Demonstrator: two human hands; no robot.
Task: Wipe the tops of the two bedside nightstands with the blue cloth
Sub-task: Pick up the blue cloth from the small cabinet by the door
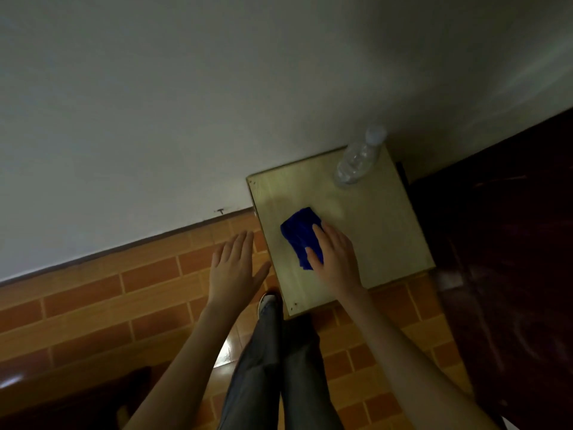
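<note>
A pale wooden nightstand (pixel 381 225) stands against the white wall, its top seen from above. On the middle-left of that top lies a folded blue cloth (pixel 299 232). My right hand (pixel 336 259) presses down on the cloth's near right part, fingers spread over it. Left of the nightstand, my left hand (pixel 237 268) hovers flat over the floor with fingers apart, holding nothing. Only this one nightstand is in view.
A clear plastic bottle (pixel 356 161) stands at the nightstand's back right corner. A dark bed frame (pixel 502 243) flanks the right side. Orange brick-pattern tiles (pixel 93 308) cover the floor; my legs and a shoe (pixel 268 301) stand before the nightstand. Dark furniture (pixel 71 401) sits at bottom left.
</note>
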